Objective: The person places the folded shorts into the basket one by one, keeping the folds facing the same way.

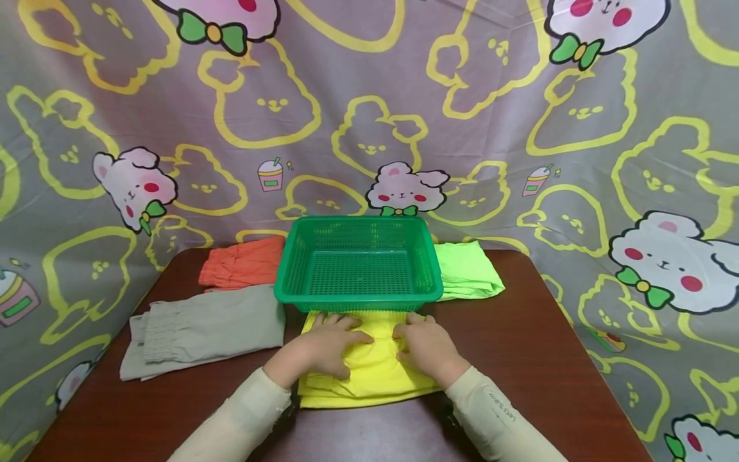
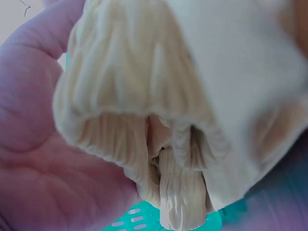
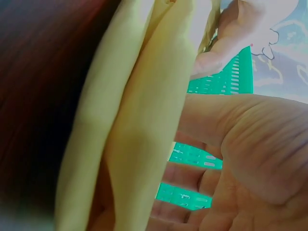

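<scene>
Folded yellow pants (image 1: 375,385) with a gathered elastic waistband lie on the table, against the front of a green basket (image 1: 358,298). My left hand (image 1: 329,345) rests on their left half, fingers spread toward the basket and thumb pointing right. On the right half rests my right hand (image 1: 430,346), its fingertips near the far edge. Up close in the left wrist view, the ruffled waistband (image 2: 130,67) opens toward the camera beside the palm. Stacked folds of the pants (image 3: 149,120) fill the right wrist view, partly hiding the fingertips.
Folded grey pants (image 1: 213,327) lie at left, with a folded orange garment (image 1: 245,262) behind them. A folded lime-green garment (image 1: 467,269) sits right of the basket. The brown table (image 1: 537,372) is backed by a patterned cloth (image 1: 496,128).
</scene>
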Tool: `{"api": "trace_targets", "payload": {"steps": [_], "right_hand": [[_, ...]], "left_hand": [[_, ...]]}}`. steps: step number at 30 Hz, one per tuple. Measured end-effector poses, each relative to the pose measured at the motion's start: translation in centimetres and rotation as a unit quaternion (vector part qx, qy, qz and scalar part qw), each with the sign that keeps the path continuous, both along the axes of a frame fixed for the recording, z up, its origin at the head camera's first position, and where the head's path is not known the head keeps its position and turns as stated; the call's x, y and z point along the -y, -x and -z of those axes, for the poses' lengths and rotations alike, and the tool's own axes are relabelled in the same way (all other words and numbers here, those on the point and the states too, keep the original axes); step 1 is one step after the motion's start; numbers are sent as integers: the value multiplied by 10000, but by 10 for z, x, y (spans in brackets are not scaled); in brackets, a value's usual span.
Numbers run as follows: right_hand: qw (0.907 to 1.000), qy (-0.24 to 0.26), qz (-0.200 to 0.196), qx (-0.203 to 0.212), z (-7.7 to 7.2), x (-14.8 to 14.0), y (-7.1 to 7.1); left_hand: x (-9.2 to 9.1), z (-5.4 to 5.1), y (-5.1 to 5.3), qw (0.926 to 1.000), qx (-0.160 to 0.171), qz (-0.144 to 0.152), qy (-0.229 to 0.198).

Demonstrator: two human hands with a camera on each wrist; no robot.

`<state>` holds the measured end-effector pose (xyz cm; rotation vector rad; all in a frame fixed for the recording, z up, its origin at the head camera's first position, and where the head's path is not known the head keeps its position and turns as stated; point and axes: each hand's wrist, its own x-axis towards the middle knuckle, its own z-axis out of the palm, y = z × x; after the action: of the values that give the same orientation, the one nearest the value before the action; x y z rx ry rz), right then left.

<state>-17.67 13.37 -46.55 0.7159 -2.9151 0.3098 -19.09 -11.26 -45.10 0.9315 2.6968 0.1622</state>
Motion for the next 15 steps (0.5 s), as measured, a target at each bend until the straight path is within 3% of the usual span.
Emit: {"api": "trace_targets", "payload": {"steps": [10,15], "right_hand": [[9999,-132,-58,-71,-3,6,-3],[9990,-80,-127,-423,2,4,-7]], "left_hand": [[11,1,-2,9996,169,-100,-216],[13,2,-5,9995,156,-82,-243]]}}
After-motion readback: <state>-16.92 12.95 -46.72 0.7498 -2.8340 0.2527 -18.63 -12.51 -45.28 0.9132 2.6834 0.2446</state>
